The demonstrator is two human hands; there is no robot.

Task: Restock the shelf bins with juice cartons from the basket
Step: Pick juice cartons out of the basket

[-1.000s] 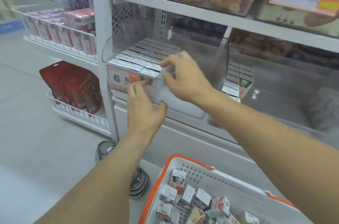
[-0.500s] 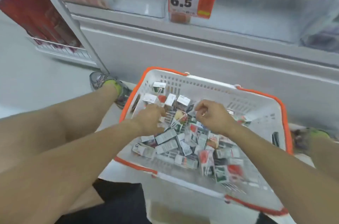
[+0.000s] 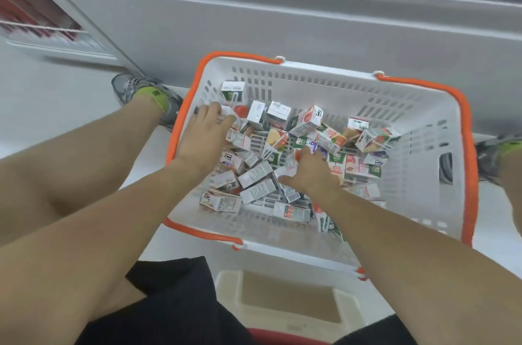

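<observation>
Down inside the basket [image 3: 440, 107] I am closing my left hand [image 3: 206, 133] on a carton [image 3: 230, 114] by its far-left wall while my right hand [image 3: 313, 172] is gripping cartons mid-heap, juice cartons [image 3: 282, 158] lying jumbled between both hands.

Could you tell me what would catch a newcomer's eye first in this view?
The white basket with its orange rim fills the middle, holding a jumble of small juice cartons. Both hands are in the pile: the left hand at its left edge, the right hand in the centre.
</observation>
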